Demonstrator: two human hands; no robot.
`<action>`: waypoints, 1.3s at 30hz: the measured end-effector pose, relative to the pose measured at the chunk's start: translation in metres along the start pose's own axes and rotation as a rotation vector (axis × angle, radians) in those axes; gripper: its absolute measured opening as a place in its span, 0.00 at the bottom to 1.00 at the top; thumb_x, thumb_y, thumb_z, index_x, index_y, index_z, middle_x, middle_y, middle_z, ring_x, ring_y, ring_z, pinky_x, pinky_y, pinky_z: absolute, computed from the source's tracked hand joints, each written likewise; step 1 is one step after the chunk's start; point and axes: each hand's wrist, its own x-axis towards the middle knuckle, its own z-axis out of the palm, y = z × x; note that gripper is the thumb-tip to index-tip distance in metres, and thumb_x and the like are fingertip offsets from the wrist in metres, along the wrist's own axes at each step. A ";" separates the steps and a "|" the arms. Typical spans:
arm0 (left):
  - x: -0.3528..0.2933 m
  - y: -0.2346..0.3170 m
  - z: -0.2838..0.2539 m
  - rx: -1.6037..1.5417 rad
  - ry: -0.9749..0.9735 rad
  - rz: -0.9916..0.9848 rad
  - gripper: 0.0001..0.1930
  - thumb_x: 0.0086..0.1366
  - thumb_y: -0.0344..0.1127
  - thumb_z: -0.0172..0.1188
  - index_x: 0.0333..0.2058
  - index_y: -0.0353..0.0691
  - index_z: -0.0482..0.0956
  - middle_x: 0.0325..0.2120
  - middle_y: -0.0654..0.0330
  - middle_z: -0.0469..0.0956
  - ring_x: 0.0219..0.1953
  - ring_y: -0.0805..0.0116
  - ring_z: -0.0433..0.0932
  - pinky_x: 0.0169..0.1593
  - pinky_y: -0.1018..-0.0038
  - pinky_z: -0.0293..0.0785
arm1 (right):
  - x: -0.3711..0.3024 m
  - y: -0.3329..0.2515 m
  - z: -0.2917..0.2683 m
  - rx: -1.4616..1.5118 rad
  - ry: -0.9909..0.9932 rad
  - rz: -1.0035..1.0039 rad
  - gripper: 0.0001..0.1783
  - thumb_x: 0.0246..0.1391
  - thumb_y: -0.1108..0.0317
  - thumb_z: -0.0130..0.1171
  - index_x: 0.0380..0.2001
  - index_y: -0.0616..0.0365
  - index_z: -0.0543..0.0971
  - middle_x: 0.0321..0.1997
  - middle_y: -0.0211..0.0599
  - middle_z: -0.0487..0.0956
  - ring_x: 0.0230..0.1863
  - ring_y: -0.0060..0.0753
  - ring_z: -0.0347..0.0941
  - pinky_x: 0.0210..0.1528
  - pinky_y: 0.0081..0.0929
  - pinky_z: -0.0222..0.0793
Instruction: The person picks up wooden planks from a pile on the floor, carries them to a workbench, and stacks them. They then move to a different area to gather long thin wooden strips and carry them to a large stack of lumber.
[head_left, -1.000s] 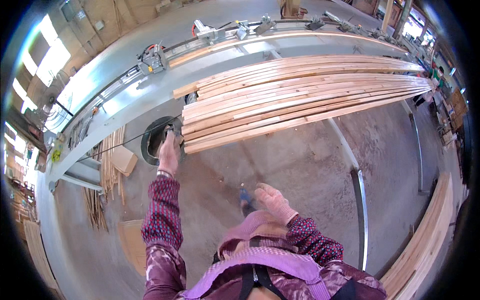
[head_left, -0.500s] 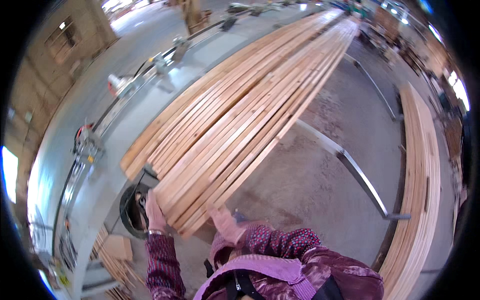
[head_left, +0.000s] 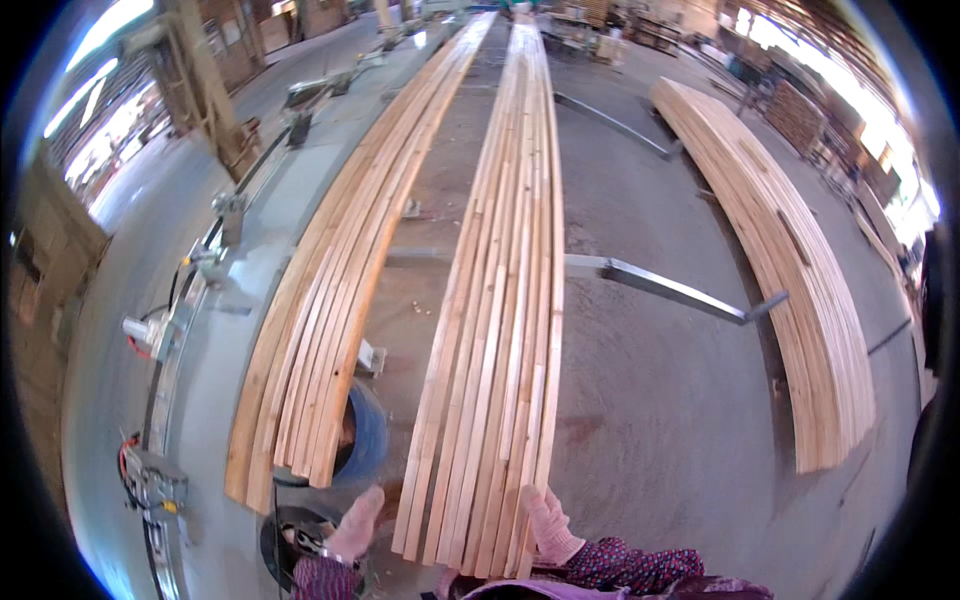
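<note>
A long bundle of pale wooden slats runs straight away from me, resting on a grey metal cross rail. My left hand, in a pink glove, lies with fingers stretched out against the left edge of the bundle's near end. My right hand, also gloved, grips the outermost slats at the right edge of that end. A second bundle of slats lies to the left on the grey machine table.
A third stack of boards lies on the concrete floor at the right. A blue round drum and a black round opening sit near my left hand. Machine fittings and cables line the table's left side.
The view has swung so the slats now run lengthwise away from me. One bundle now lies apart from the other, and both hands are at its near end; the left hand left the black round opening.
</note>
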 end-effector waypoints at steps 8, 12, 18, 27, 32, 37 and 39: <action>0.138 -0.043 0.011 -0.720 -0.506 -0.033 0.47 0.63 0.74 0.48 0.64 0.36 0.66 0.58 0.49 0.74 0.57 0.54 0.76 0.59 0.57 0.73 | -0.023 -0.007 0.026 0.227 -0.042 0.113 0.23 0.65 0.57 0.58 0.57 0.59 0.73 0.49 0.29 0.78 0.49 0.23 0.72 0.54 0.25 0.70; 0.124 -0.024 0.047 -0.687 -0.471 0.008 0.44 0.64 0.70 0.50 0.64 0.36 0.66 0.58 0.49 0.74 0.57 0.53 0.75 0.60 0.56 0.72 | -0.010 0.022 0.016 0.371 -0.086 0.070 0.29 0.61 0.53 0.61 0.59 0.59 0.72 0.49 0.32 0.79 0.49 0.24 0.73 0.55 0.25 0.69; 0.102 -0.013 0.109 -0.509 -0.380 0.141 0.39 0.66 0.63 0.54 0.63 0.34 0.67 0.56 0.48 0.75 0.54 0.52 0.77 0.59 0.55 0.74 | -0.024 0.002 -0.039 0.568 -0.195 0.105 0.30 0.63 0.52 0.56 0.59 0.63 0.72 0.53 0.36 0.79 0.51 0.27 0.75 0.56 0.29 0.70; 0.062 -0.011 0.336 -0.409 -0.334 0.090 0.31 0.67 0.52 0.58 0.56 0.28 0.71 0.50 0.47 0.78 0.49 0.56 0.80 0.54 0.63 0.78 | -0.094 -0.064 -0.256 0.558 -0.194 0.099 0.36 0.61 0.43 0.57 0.59 0.64 0.71 0.52 0.45 0.80 0.48 0.35 0.79 0.52 0.32 0.76; 0.020 0.006 0.499 -0.296 -0.385 0.277 0.29 0.70 0.49 0.53 0.58 0.27 0.68 0.52 0.44 0.76 0.50 0.55 0.79 0.55 0.63 0.77 | -0.129 -0.107 -0.389 0.405 -0.162 -0.066 0.41 0.60 0.41 0.57 0.59 0.69 0.68 0.53 0.55 0.78 0.48 0.39 0.80 0.52 0.33 0.79; -0.023 0.032 0.680 -0.331 -0.567 0.227 0.27 0.73 0.49 0.49 0.57 0.29 0.69 0.49 0.47 0.77 0.47 0.60 0.80 0.52 0.68 0.78 | -0.150 -0.145 -0.536 0.455 -0.187 -0.261 0.41 0.60 0.38 0.56 0.56 0.70 0.72 0.50 0.54 0.79 0.45 0.37 0.82 0.49 0.28 0.80; -0.031 0.031 0.736 -0.298 -0.594 0.225 0.26 0.74 0.49 0.47 0.56 0.30 0.70 0.48 0.49 0.78 0.47 0.64 0.80 0.51 0.71 0.78 | -0.159 -0.164 -0.587 0.319 -0.079 -0.276 0.40 0.61 0.37 0.54 0.55 0.69 0.74 0.48 0.51 0.81 0.43 0.34 0.82 0.47 0.27 0.80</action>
